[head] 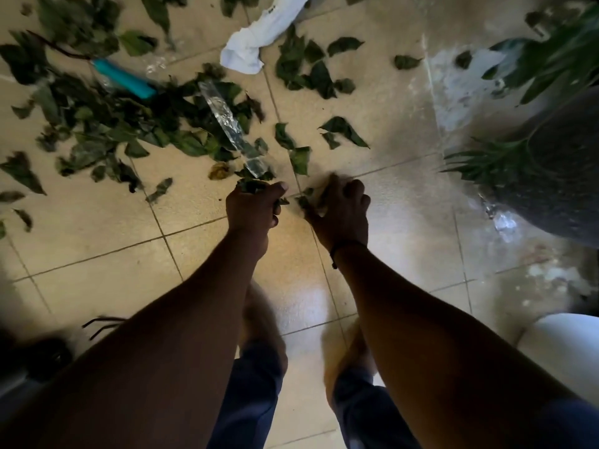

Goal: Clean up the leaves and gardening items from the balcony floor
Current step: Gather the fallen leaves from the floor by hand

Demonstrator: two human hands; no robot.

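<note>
Nearest the person, on the bare tiles in front of the knees, both hands work close together. The left hand (252,209) is curled tight round a bunch of leaves (249,186) that pokes out past the knuckles; the right hand (340,209) is curled over a few more leaves (306,200) lying on the floor (97,241), pinching them up. The likeliest slip is the full left fist shedding pieces if more is crammed in, since the bunch already spills beyond the fingers. Just beyond the hands lies a strip of clear plastic (230,124) among the leaves; grabbed together with them it could slide out or drag debris along. Most of the scattered leaves (97,124) lie farther off, toward the floor's far left, well apart from both grips, with a teal handle (123,77) half buried in them, easy to miss. A white cloth (259,37) lies at the far edge, a dark plant pot (564,176) at the right.
</note>
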